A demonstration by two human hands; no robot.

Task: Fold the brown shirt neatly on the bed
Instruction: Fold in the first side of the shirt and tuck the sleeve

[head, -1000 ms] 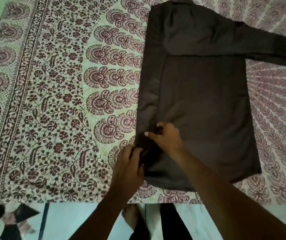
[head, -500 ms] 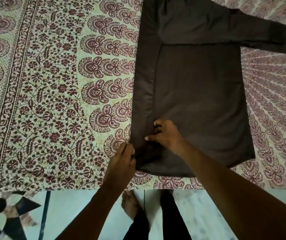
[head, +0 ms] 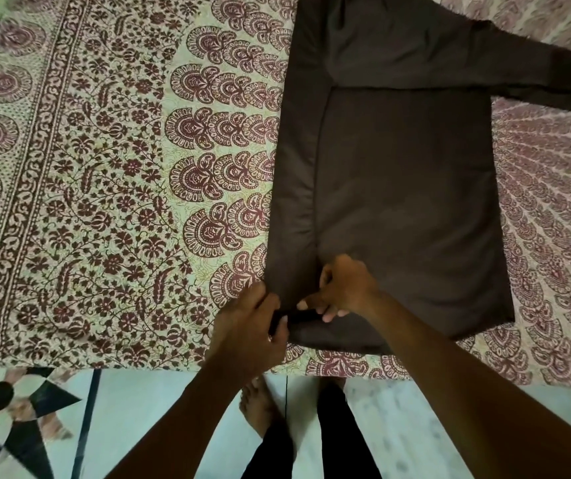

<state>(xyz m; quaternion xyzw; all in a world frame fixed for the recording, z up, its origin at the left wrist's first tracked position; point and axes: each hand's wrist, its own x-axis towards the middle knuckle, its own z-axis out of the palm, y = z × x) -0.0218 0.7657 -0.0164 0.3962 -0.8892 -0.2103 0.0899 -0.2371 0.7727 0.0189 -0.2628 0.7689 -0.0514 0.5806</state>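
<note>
Partly off-frame, the brown shirt (head: 398,184).

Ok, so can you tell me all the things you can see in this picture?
shirt: one, brown, lying flat on the bed, left side folded in
sleeve: one, brown, stretched out toward the upper right
bedsheet: one, cream with maroon flowers, under the shirt
floor: pale tiles, along the bottom, in front of the bed
tile flower: one, black and pink, bottom left corner
trousers: one pair, black, bottom middle
foot: one showing, bare, on the floor beside the trousers
left hand: one, grips the shirt's near left corner
right hand: one, pinches the shirt right next to the left hand
</note>
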